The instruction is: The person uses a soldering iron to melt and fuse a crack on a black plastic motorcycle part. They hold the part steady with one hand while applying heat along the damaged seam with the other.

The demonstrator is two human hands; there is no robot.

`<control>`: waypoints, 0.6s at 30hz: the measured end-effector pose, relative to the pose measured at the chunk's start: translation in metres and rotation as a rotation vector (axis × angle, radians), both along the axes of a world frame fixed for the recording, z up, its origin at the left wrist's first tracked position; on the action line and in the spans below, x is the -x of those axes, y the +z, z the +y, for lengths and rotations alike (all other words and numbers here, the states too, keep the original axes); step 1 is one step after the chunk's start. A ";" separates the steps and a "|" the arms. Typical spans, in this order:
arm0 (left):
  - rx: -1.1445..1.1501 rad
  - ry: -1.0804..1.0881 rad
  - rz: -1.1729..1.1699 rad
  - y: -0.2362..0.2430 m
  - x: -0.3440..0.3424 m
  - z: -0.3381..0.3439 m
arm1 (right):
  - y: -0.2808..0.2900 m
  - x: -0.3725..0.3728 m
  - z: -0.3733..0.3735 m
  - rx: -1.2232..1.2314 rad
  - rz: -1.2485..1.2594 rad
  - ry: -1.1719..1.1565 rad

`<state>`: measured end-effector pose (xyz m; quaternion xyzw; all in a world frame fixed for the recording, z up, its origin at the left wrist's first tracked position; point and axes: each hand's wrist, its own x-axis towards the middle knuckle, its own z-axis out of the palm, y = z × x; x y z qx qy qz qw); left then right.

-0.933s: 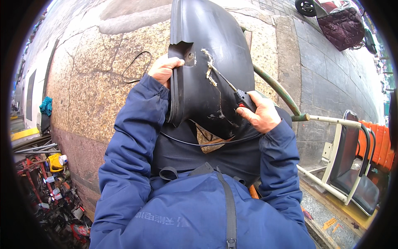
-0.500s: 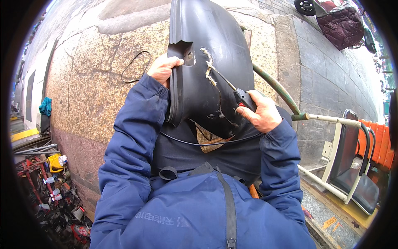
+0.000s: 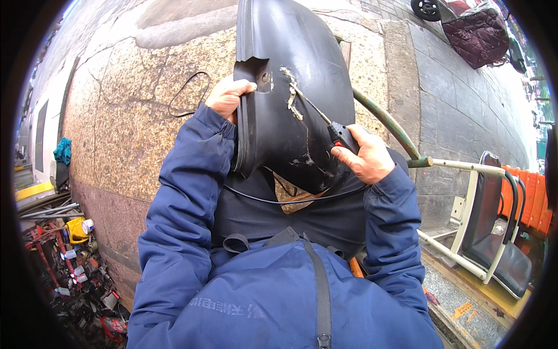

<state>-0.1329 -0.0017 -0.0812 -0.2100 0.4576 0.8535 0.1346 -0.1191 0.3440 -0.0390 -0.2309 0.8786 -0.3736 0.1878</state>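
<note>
In the head view, we hold a large black plastic panel (image 3: 302,99) upright in the upper middle of the frame, its top cut off by the upper edge. Its long axis runs near vertical, the broad curved end up and the narrower end down toward our lap. The surface is smooth and matte, moulded into a rounded shell with a raised lip down its left edge; a jagged notch with a small hole sits at its upper left, and a pale, rough crack line runs diagonally across its middle.

Our left hand (image 3: 228,96) wraps the panel's left lip, fingers curled tight over the edge. Our right hand (image 3: 363,156) is clenched around the black handle of a soldering tool (image 3: 325,121), whose thin metal tip slants up and left and touches the crack. A thin black cord (image 3: 279,201) loops below the panel across our dark blue jacket sleeves.

Room is tight below, where the panel's lower end comes close to our body. To the left, speckled granite paving (image 3: 133,116) lies open behind the panel. At the right a green hose (image 3: 386,119) passes just behind our right hand, and a white-framed chair (image 3: 488,227) stands near the right edge. Cluttered tools (image 3: 75,256) fill the lower left.
</note>
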 end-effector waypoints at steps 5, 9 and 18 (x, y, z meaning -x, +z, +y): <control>0.010 -0.026 0.015 0.000 0.001 -0.001 | -0.002 0.002 -0.001 0.036 -0.008 -0.012; -0.002 -0.017 0.007 -0.002 0.001 0.000 | 0.000 0.003 -0.001 0.044 -0.025 -0.039; 0.028 -0.040 0.025 -0.001 0.001 -0.002 | -0.001 0.004 -0.002 0.027 -0.005 -0.017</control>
